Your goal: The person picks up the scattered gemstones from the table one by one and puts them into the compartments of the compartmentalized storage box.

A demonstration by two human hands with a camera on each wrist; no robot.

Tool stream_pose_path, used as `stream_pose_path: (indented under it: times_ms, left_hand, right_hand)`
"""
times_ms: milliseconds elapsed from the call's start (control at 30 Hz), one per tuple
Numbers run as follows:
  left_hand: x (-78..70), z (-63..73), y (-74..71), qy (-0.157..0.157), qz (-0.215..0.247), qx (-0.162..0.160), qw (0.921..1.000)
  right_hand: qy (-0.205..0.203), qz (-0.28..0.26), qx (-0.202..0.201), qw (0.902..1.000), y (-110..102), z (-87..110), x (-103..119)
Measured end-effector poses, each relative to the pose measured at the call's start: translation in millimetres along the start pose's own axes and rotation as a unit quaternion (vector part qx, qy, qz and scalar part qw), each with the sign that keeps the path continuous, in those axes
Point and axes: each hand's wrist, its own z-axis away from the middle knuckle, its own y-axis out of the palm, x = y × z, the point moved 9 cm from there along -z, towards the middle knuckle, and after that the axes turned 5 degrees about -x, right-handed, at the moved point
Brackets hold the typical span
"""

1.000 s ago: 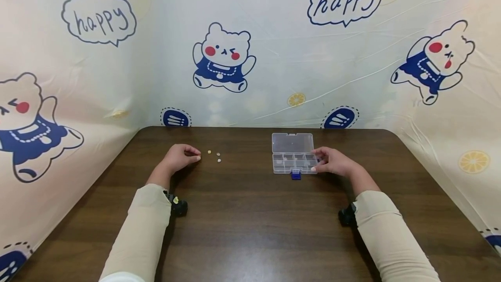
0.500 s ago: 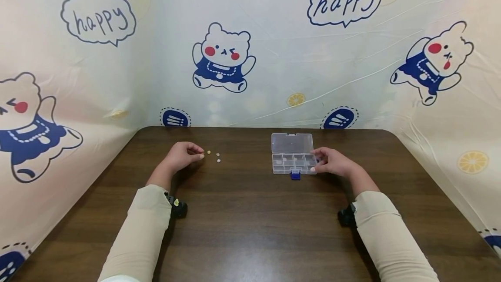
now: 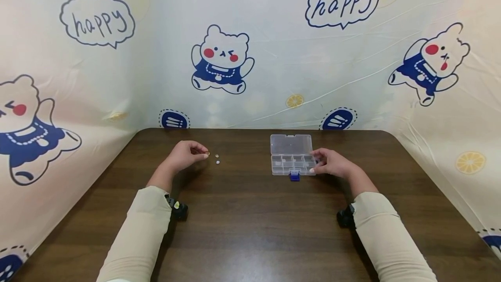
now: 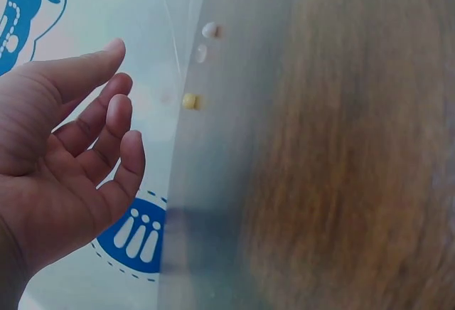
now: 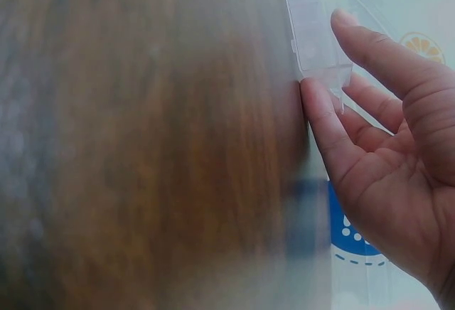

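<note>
My left hand (image 3: 188, 158) hovers at the left of the table, fingertips close to a small yellow bead (image 4: 190, 102). In the left wrist view a gap separates thumb from fingers, and the bead lies apart from them. Beyond it lie a white bead (image 3: 218, 162) and a paler, clear-looking bead (image 4: 201, 53). On the right, my right hand (image 3: 332, 162) holds the right end of a clear compartment box (image 3: 274, 170), thumb at the front corner and fingers toward the back. The box's lid (image 3: 291, 144) is raised backward. Small pieces seem to lie in some left compartments, too small to identify.
A blue latch (image 3: 295, 178) hangs at the box's front edge. The brown wooden table (image 3: 242, 221) ends at a printed cloth (image 3: 274, 55) behind and at both sides. Each wrist carries a small black camera (image 3: 181, 211).
My left hand has moved right, its fingertips reaching the yellow bead in the head view. The right hand keeps its place at the box. The head view has shifted slightly.
</note>
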Motion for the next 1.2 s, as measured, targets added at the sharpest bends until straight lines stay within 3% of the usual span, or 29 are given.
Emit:
stream_pose_path:
  times_ms: [300,1033,1200]
  left_hand:
    - [-18.7,1.0,1.8,0.017,-0.011,0.002,0.9998]
    - [-48.0,8.0,14.7,0.028,0.014,0.017,0.9994]
    - [-54.9,9.0,17.9,0.048,0.014,0.015,0.9986]
  right_hand:
    - [-0.005,0.008,-0.001,1.0,0.1,-0.8,-1.0]
    - [0.003,0.004,0.001,1.0,0.3,-0.7,-2.1]
    - [0.007,-0.001,0.002,1.0,0.2,-0.5,-1.9]
